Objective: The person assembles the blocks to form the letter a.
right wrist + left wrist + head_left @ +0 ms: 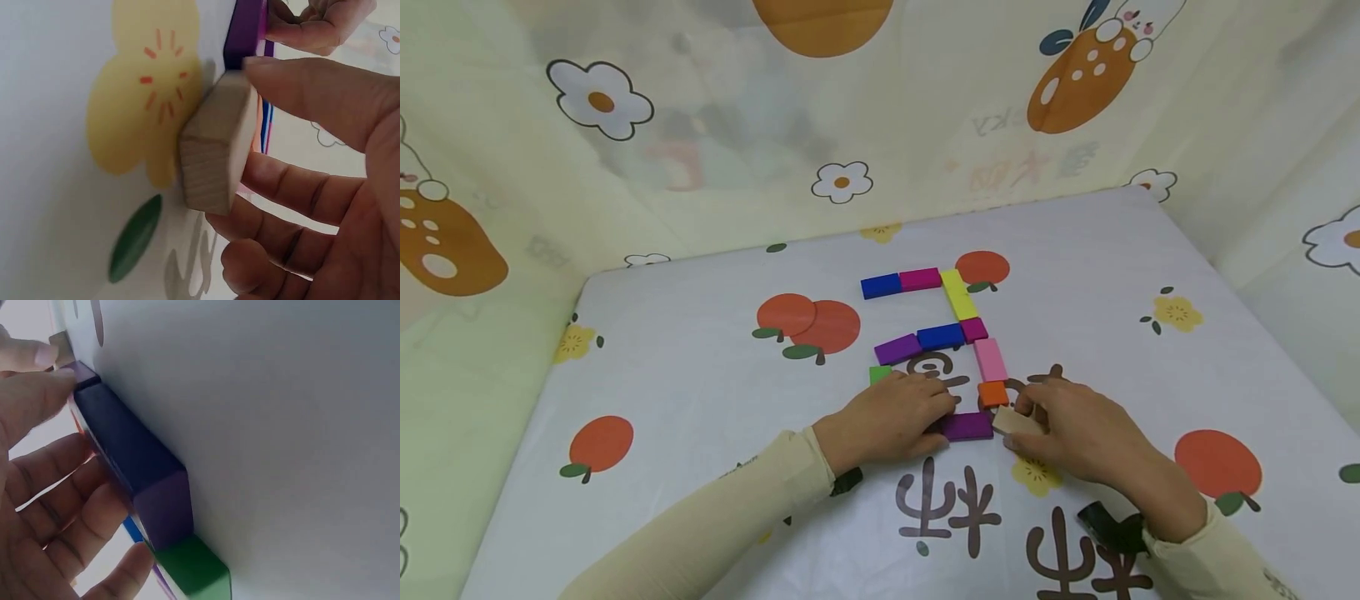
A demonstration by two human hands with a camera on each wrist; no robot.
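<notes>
Colored wooden blocks lie end to end on the tabletop in a bent outline. My right hand (1071,429) pinches a plain wooden block (215,125) between thumb and fingers. This block sits slightly slanted at the lower right corner, close to an orange block (992,393) and a purple block (967,427). At the left end of that purple block is my left hand (898,417), thumb on its near side and fingers reaching over to the far side. Under this hand, a dark bluish-purple block (131,437) and a green block (194,569) continue the row; the head view mostly hides them.
Above the orange block run a pink block (990,359), a small magenta block (974,330) and a yellow block (958,294). Blue (941,337) and violet (898,349) blocks form the middle bar; another blue block (881,286) and a magenta one (920,279) form the top.
</notes>
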